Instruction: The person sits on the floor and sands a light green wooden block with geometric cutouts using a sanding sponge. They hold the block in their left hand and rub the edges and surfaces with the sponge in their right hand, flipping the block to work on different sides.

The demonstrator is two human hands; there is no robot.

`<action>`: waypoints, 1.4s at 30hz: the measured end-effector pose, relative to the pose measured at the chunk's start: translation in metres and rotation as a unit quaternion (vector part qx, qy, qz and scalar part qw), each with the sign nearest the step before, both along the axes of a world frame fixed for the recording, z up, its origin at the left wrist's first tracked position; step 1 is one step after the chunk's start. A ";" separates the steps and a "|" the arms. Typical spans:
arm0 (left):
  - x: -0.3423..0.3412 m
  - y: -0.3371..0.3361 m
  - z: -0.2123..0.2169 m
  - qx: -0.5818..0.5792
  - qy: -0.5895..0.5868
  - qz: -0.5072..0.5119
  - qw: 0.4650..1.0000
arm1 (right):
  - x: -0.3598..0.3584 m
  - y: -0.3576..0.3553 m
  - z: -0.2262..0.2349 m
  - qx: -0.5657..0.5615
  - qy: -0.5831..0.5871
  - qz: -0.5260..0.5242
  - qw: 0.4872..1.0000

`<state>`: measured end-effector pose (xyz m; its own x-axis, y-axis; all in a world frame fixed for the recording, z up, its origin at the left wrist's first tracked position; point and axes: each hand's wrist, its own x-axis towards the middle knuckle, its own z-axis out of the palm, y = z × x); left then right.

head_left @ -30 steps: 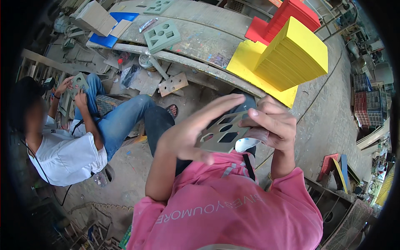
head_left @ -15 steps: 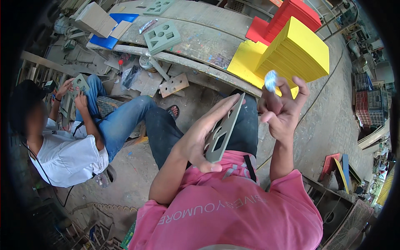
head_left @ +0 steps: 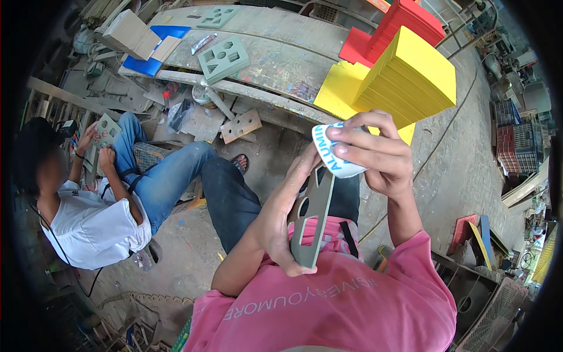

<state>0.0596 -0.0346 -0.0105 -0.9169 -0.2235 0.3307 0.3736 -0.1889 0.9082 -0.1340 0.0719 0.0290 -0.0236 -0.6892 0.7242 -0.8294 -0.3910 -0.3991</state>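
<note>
Clasping the grey board (head_left: 319, 205) from its left, long axis near-to-far: left hand (head_left: 274, 220); pinching white paper (head_left: 350, 169) at the far end: right hand (head_left: 384, 154).

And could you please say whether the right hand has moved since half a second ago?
Yes, the right hand moved left, judged against the yellow stack.

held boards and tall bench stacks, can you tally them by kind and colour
Held grey boards: 2
Tall yellow stack: 1
Tall red stack: 1
Tall beige stack: 1
Total: 5
</note>
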 end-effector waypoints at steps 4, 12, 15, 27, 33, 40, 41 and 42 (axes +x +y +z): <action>0.000 -0.002 -0.005 -0.019 0.032 0.024 0.999 | 0.003 -0.010 -0.013 0.013 0.007 0.012 1.000; -0.022 0.002 0.023 0.249 -0.161 0.073 0.952 | 0.044 0.020 -0.025 0.043 -0.014 0.204 0.978; 0.002 0.004 -0.008 0.128 0.018 0.006 0.992 | -0.005 -0.014 -0.018 0.065 0.024 0.096 0.993; -0.009 -0.010 0.002 0.040 0.063 0.027 0.997 | 0.015 -0.013 -0.005 0.047 -0.002 0.176 0.983; 0.000 -0.001 0.014 0.110 -0.019 0.049 0.993 | -0.004 -0.016 -0.016 0.026 0.032 0.132 0.990; -0.011 -0.005 0.032 0.178 -0.155 0.083 0.968 | 0.037 -0.003 -0.004 0.002 0.035 0.181 0.983; -0.008 -0.003 0.024 0.144 -0.095 0.071 0.982 | 0.017 -0.009 -0.008 0.020 0.033 0.116 0.993; -0.003 -0.005 0.015 0.072 0.018 0.045 0.996 | -0.002 -0.019 -0.011 0.038 0.025 0.053 0.998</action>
